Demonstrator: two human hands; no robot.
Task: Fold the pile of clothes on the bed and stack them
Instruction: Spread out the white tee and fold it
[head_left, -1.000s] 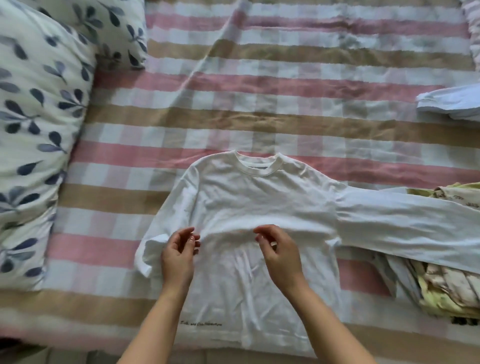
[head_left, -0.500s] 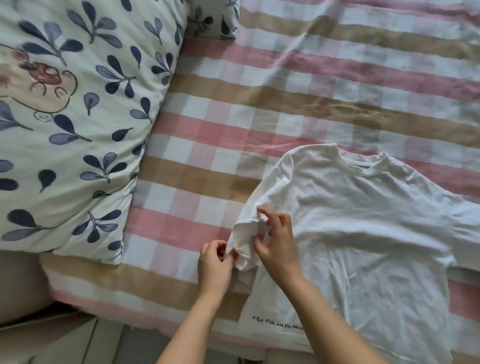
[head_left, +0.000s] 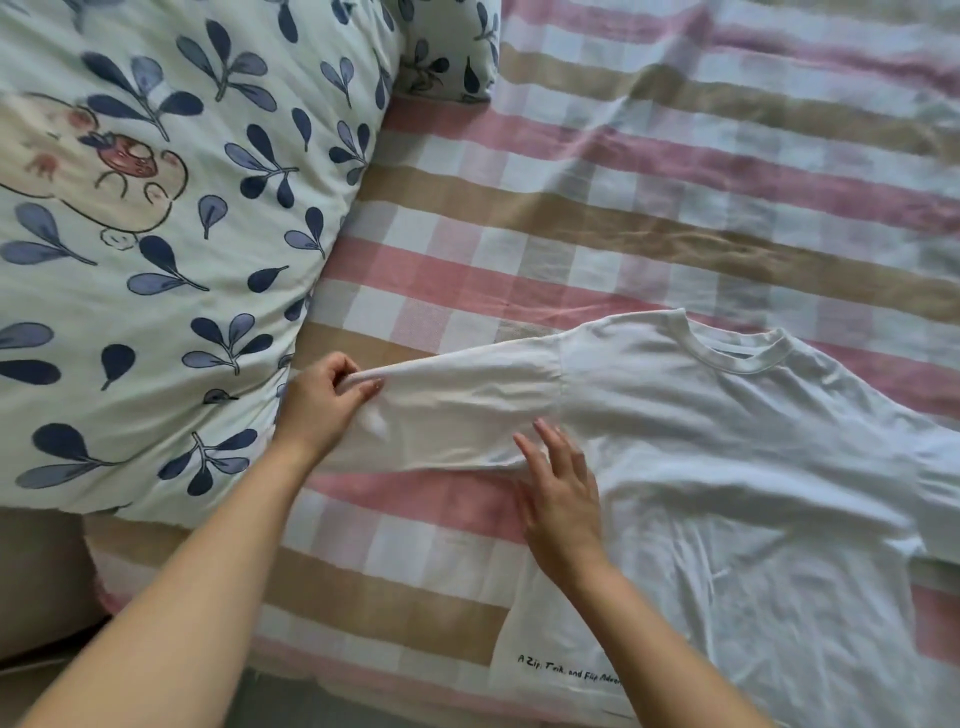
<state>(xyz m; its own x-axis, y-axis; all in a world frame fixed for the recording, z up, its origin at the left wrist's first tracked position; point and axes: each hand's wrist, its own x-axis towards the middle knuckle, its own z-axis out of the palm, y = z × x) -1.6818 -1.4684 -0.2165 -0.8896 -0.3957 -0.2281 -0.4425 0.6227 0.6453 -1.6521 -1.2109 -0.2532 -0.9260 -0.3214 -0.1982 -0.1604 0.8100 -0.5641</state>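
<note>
Checked bedspread bears a white shirt spread flat, its sleeve stretched out in the left hand's pinch, right hand pressing flat-fingered beside the armpit; folding appears barely begun, stacking outstanding.

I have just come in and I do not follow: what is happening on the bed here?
A person is laying out a white shirt on the striped sheet to fold it. The left hand pinches the end of one sleeve and holds it stretched toward the pillow. The right hand rests on the shirt with straight fingers, where the sleeve meets the body. The shirt lies spread out, collar away from the person, not yet folded.
</note>
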